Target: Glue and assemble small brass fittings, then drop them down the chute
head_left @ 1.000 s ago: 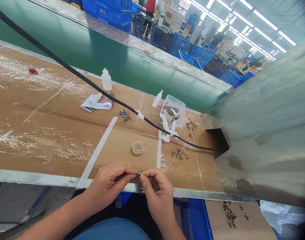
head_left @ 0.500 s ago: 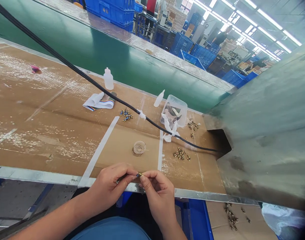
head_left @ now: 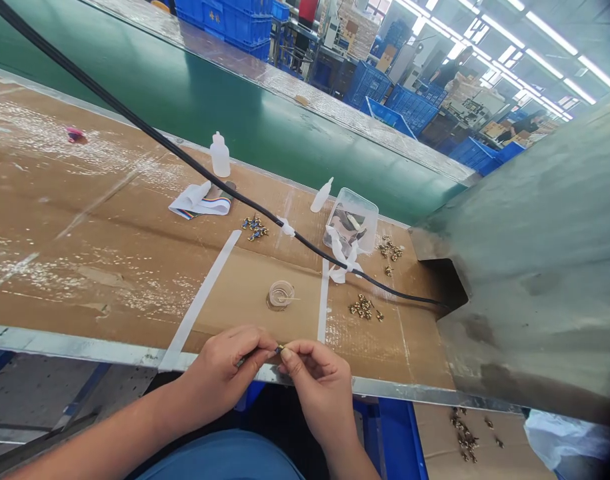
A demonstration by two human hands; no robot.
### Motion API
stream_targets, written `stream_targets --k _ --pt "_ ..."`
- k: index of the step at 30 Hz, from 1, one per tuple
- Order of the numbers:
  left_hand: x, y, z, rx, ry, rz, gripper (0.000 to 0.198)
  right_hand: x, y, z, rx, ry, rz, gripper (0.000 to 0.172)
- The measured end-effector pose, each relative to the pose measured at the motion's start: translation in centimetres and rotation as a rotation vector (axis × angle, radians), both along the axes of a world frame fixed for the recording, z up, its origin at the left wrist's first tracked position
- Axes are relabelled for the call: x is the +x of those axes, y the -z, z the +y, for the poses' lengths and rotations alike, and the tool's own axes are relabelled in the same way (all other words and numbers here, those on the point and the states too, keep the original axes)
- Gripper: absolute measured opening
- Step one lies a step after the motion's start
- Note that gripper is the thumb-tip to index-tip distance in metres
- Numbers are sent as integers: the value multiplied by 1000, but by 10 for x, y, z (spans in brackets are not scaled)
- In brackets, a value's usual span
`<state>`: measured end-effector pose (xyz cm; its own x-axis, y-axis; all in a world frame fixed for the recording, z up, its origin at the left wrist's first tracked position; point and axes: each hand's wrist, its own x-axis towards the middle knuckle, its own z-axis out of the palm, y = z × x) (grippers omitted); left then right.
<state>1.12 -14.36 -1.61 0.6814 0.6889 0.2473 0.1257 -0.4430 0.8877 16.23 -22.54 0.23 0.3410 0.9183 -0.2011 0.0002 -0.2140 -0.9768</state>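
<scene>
Just above the near table edge, my left hand and my right hand meet, thumbs and forefingers closed in a pinch. Between the fingertips is a small blue and gold metal piece, held from both sides and mostly covered. Beyond the hands stands a small clear cup with a thin stick in it. Similar blue and gold pieces lie in a pile farther back. To the right are a pile of small gold and dark pieces and another such pile.
A black cable crosses above the cardboard-covered table. Along the back stand a white squeeze bottle, a smaller bottle and a clear plastic box. A metal panel rises at the right. More pieces lie lower right.
The view has shifted slightly, so the table things sit a little farther right. Both hands keep the same pinch on the small piece.
</scene>
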Motion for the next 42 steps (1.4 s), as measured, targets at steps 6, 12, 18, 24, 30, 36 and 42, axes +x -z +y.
stream_targets --k 6,12,18,24,30,36,42 --pt "0 3 -2 -22 -9 -1 15 9 3 2 58 -66 -88 15" --pt "1 1 0 -6 6 14 15 11 4 2 81 -91 -116 12" --pt "1 3 0 -13 2 9 16 11 4 1 70 -96 -123 13" --pt "2 1 1 1 -3 12 16 13 3 3 76 -105 -162 12" --pt "3 0 1 15 -8 26 17 13 1 4 90 -102 -195 13" --pt "1 0 0 11 5 33 17 12 1 4 71 -94 -185 14" --pt "1 1 1 -3 11 33 16 13 1 4 63 -95 -169 15"
